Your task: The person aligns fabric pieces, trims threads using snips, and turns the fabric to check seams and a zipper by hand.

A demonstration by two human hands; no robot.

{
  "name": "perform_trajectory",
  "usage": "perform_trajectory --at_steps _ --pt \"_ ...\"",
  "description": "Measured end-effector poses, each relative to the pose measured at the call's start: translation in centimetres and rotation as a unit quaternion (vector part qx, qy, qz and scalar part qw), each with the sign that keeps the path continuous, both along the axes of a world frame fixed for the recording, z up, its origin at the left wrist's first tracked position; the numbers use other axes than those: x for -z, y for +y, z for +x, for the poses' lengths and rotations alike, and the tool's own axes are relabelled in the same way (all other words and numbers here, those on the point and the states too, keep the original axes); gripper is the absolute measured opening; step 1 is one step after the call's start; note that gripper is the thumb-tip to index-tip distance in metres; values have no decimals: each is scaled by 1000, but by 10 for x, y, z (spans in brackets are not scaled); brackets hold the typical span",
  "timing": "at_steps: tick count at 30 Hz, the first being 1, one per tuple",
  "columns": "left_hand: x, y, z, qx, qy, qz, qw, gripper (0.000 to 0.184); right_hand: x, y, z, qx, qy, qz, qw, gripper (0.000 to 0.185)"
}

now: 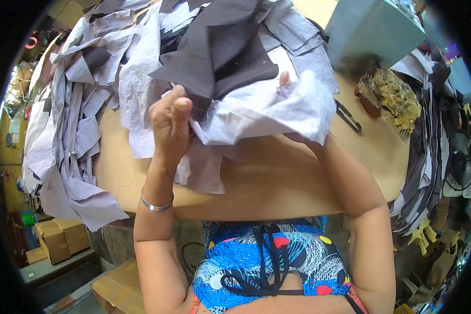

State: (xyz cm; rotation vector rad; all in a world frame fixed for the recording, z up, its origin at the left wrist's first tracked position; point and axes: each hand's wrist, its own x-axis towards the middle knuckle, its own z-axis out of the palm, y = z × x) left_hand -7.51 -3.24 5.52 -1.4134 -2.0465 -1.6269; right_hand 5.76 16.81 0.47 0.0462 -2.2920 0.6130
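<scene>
My left hand (170, 123) is closed, thumb against fingers, at the left edge where dark grey fabric (230, 52) meets a white fabric piece (267, 115). The white piece stretches across to my right hand (303, 138), which is mostly hidden under it. Only the thumb tip and part of the palm show there, and the cloth drapes over the fingers. Behind both hands the dark fabric rises in loose folds. A mauve-grey flap (206, 170) hangs below, close to my left wrist.
Piled grey and white fabric strips (76, 131) hang over the table's left side. Black thread snips (348, 116) lie on the tan table (277, 178), right of my hands. Beyond them are a tangled yellowish clump (395, 99) and a grey metal box (371, 36). More strips hang at the right edge.
</scene>
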Motion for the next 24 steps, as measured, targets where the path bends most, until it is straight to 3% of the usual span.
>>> perform_trajectory --at_steps 2,4,6,7,8,10,11,12,13,14,15,16,18,20,22,24 --pt "-3 -1 8 28 76 -47 996 53 2 2 1 -21 -70 -82 994 28" --pt "-7 -3 13 39 75 -72 994 52 4 7 -3 -79 -181 -265 944 27" --pt "-7 -7 12 32 81 -104 991 50 6 18 -9 -157 -283 -541 777 26" --pt "-7 -8 11 29 84 -120 989 48 6 22 -12 -189 -306 -631 688 26" --pt "-7 -7 13 -6 118 -60 991 47 5 26 -12 -217 -318 -689 614 25" --pt "-4 -5 22 -77 182 60 979 44 -2 31 -13 -260 -326 -740 528 24" --pt "4 -19 28 -103 210 71 970 33 -8 33 -12 -282 -324 -754 496 24" --pt "18 -30 35 -25 223 75 972 25 -13 33 -12 -299 -325 -756 482 23" --pt "30 -46 43 43 247 -59 966 27 -27 23 -5 -283 -309 -755 504 23" --pt "50 -41 57 45 271 -72 959 29 -35 19 0 -265 -294 -753 526 23" --pt "44 -37 70 53 336 -217 915 32 -32 15 -5 -326 -290 -701 565 21" --pt "51 -32 78 65 294 -276 913 30 -37 15 3 -364 -295 -703 535 19" --pt "53 -32 76 39 279 -343 896 28 -40 13 0 -322 -320 -684 571 20" --pt "77 -36 48 61 290 -297 908 31 -56 2 7 -368 -283 -696 547 22" --pt "100 -45 7 103 140 -384 907 42 -54 3 4 -449 -222 -647 575 24" --pt "92 -31 -29 55 127 -406 903 45 -58 6 5 -502 -195 -615 575 24"
